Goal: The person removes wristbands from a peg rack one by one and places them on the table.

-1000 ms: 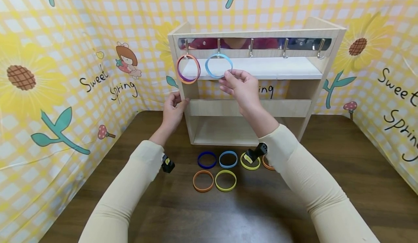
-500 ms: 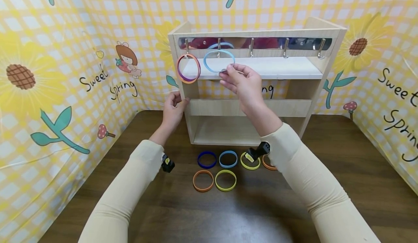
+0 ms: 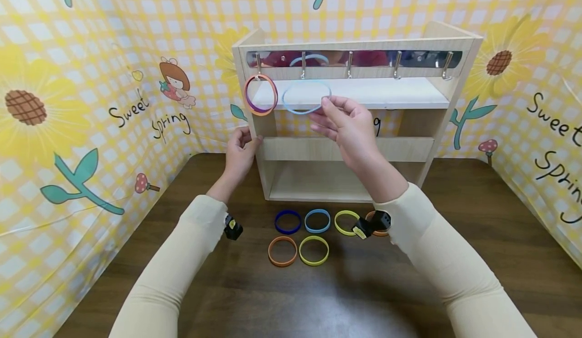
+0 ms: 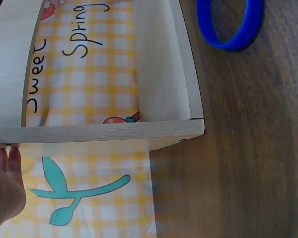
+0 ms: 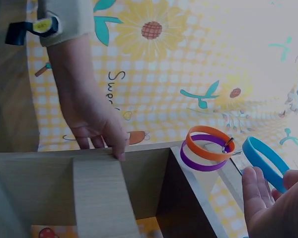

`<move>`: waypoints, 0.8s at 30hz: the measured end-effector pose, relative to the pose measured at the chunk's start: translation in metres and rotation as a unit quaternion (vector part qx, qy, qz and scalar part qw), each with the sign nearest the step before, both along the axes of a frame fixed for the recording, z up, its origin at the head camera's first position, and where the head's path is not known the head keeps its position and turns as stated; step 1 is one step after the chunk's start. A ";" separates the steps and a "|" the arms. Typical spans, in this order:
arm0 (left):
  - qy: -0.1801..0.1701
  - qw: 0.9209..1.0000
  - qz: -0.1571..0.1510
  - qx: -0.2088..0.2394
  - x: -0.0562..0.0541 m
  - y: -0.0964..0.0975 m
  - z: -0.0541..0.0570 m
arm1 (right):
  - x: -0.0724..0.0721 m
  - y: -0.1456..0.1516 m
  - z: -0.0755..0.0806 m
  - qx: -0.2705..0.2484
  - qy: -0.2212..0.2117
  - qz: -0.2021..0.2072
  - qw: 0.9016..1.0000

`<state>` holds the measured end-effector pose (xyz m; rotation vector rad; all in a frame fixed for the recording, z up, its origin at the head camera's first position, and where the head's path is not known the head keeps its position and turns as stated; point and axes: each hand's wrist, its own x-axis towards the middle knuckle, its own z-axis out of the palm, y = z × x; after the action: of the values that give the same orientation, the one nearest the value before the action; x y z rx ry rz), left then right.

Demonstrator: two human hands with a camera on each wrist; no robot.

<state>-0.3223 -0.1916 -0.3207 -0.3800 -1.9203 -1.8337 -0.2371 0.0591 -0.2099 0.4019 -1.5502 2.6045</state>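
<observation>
My right hand pinches a light blue wristband at its lower right side, thumb against fingers. In the head view the band is just below the second hook; whether they touch I cannot tell. An orange wristband and a purple wristband hang together on the leftmost hook. At the left side of the wooden shelf, my left hand grips the side panel, fingers on the outer face and thumb at the front edge.
Three more hooks line the shiny metal strip to the right. On the table before the shelf lie several wristbands: dark blue, light blue, yellow and orange. Patterned cloth surrounds the back and sides.
My right hand has moved slightly right and tipped the light blue wristband flatter, rising then dropping below the second hook. The left hand has stayed on the shelf's side.
</observation>
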 end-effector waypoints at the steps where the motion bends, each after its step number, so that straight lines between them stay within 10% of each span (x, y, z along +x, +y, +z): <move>1: -0.002 1.000 -0.002 0.001 0.003 0.001 0.002 | 0.002 0.002 -0.003 0.006 0.000 0.005 1.000; 7: -0.004 1.000 -0.004 0.002 0.021 0.008 0.016 | 0.010 0.016 -0.019 0.039 0.003 0.023 0.999; 24: 0.000 1.000 -0.005 0.002 0.022 0.008 0.019 | 0.017 0.051 -0.083 0.141 -0.069 0.038 0.987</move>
<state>-0.3004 -0.1832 -0.3015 -0.3891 -1.9190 -1.8440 -0.2203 0.1101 -0.2925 0.3122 -1.9983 2.5187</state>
